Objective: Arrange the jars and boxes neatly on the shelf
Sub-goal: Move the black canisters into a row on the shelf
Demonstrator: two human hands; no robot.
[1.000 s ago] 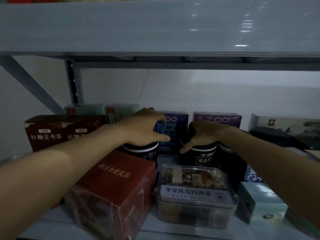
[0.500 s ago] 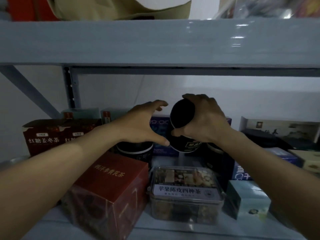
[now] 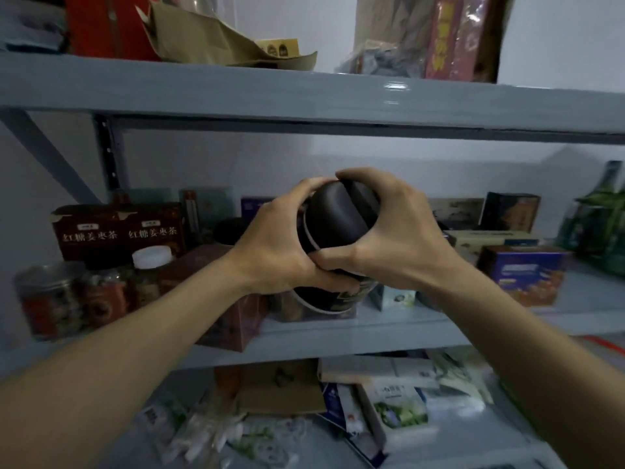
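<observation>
I have lifted the round black jar (image 3: 333, 231) off the grey metal shelf (image 3: 389, 330). My left hand (image 3: 274, 252) and right hand (image 3: 395, 238) both grip it, tipped, above the front edge, so next I can put it somewhere tidy.

Held between left hand (image 3: 277, 245) and right hand (image 3: 395, 238), before the middle shelf (image 3: 338, 336): a tilted jar (image 3: 334, 228). On that shelf, far left, lidded jars (image 3: 67, 299); behind them, a tea box (image 3: 118, 230). Right of the hands, a printed box (image 3: 524, 274); farthest right, a bottle (image 3: 602, 218). Below, on the lower shelf, loose packets (image 3: 399, 407).
</observation>
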